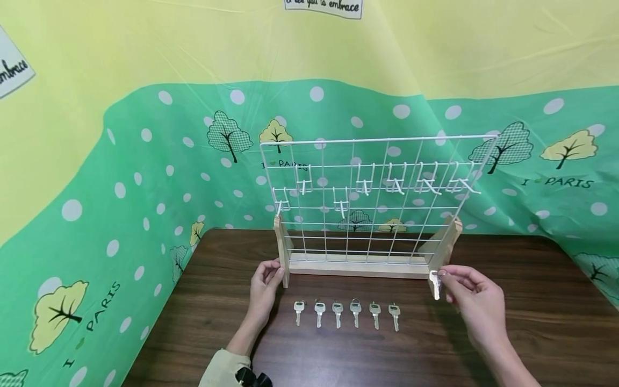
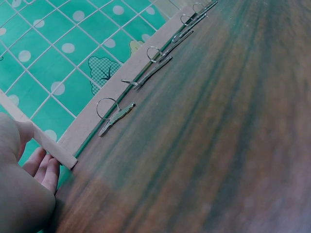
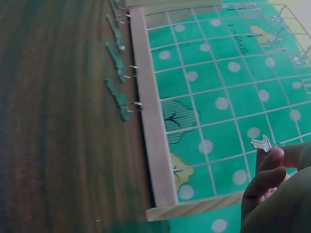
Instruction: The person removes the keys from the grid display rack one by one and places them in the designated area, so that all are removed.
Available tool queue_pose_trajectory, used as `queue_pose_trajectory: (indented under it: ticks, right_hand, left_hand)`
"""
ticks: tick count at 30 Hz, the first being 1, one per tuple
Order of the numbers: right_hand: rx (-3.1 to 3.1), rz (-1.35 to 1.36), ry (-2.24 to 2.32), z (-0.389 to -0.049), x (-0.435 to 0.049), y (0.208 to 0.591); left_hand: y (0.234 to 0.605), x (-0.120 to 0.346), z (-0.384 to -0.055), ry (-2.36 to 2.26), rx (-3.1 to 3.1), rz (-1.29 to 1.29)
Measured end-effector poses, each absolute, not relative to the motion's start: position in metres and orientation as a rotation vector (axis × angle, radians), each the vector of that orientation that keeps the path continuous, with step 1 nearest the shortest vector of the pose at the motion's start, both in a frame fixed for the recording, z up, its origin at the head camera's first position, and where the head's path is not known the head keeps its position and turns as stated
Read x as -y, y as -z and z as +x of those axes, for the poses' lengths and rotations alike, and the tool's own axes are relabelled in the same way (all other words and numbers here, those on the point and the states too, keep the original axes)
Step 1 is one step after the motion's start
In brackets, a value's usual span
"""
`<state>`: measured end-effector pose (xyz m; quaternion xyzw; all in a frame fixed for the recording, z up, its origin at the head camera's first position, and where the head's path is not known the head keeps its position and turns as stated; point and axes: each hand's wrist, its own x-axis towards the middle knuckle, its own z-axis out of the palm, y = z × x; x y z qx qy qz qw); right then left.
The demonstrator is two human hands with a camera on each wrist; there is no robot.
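A white wire grid rack (image 1: 367, 215) stands on a wooden base (image 1: 358, 269). My left hand (image 1: 265, 287) holds the rack's left wooden foot (image 1: 284, 258); thumb and fingers lie on either side of it in the left wrist view (image 2: 29, 179). My right hand (image 1: 476, 301) pinches a silver key (image 1: 435, 285) in front of the right wooden foot (image 1: 447, 239). In the right wrist view that key (image 3: 262, 143) shows between thumb and finger, its ring partly hidden. Several more keys with rings lie in a row before the base, among them a leftmost key (image 1: 299, 313) and a rightmost key (image 1: 395, 317).
Several white hooks hang on the grid, including a lower hook (image 1: 341, 206) and an upper right hook (image 1: 461, 185). The rack stands on a dark wooden table (image 1: 319, 360). Behind it hangs a green and yellow printed cloth (image 1: 169, 145).
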<state>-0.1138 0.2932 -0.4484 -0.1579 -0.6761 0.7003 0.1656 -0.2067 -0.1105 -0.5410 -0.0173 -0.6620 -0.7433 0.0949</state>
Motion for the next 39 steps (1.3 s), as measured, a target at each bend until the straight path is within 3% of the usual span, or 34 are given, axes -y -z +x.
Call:
queue_pose_trajectory:
  ticks: [17, 39]
  right_hand:
    - [2.293, -0.444, -1.779, -0.11, -0.293, 0.482]
    - [2.56, -0.467, -1.831, -0.112, -0.301, 0.506]
  left_hand:
    - [0.542, 0.11, -0.206, 2.201, 1.962, -0.051]
    - [0.542, 0.11, -0.206, 2.214, 1.954, -0.056]
